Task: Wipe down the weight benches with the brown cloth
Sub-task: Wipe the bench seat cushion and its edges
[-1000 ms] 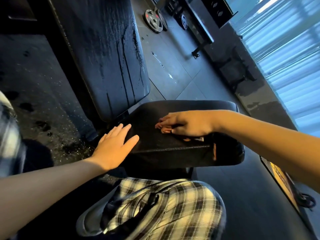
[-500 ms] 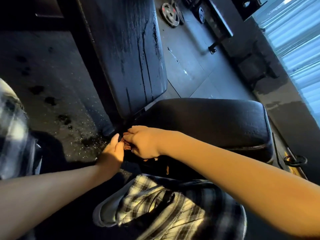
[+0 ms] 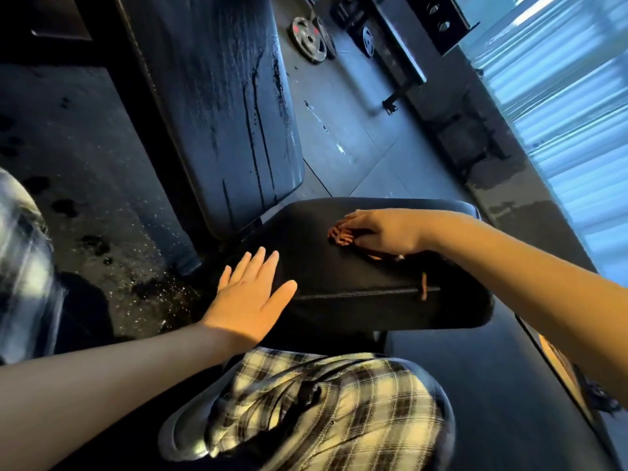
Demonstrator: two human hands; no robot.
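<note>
We see the crumpled brown cloth (image 3: 341,236) as a small reddish-brown bunch, mostly hidden, with only its wrinkled edge peeking out past the fingertips and a thin strip (image 3: 423,286) trailing over the front seam of the pad. It lies on the black padded vinyl seat of the weight bench (image 3: 339,277), toward the middle of its top. The bunch stretches roughly across the seat, from the fingertips back under the palm; its exact outline we cannot tell.

Our right hand (image 3: 380,232) lies palm down on the cloth, fingers curled lightly over it and pressing it to the seat, the forearm reaching in from the right. Our left hand (image 3: 249,295) is spread flat and empty, fingers together and thumb out, resting at the seat's near left corner.

Beyond the seat rises the black inclined backrest pad (image 3: 217,107), streaked with dark wet runs. Grey round weight plates (image 3: 307,39) rest on the dark rubber floor (image 3: 343,130) further off. Below, our plaid checked trousers (image 3: 323,409) cover a bent knee.
</note>
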